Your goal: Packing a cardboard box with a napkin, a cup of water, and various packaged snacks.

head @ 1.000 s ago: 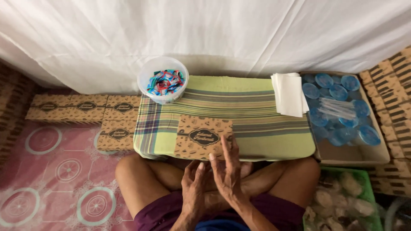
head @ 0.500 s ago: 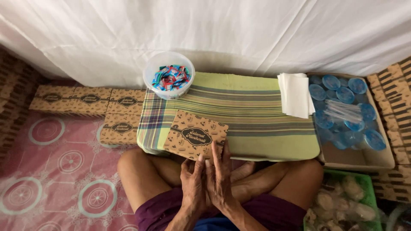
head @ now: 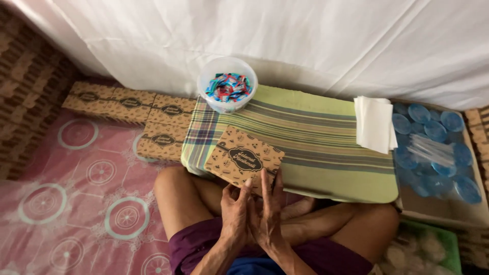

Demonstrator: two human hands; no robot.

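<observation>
Matt printed cardboard box (head: 243, 159) on striped woven cloth (head: 326, 140) — beside a translucent plastic tub (head: 227, 84).

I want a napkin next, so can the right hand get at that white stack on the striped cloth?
Probably yes: the right hand is free and nothing stands between it and the white napkins.
</observation>
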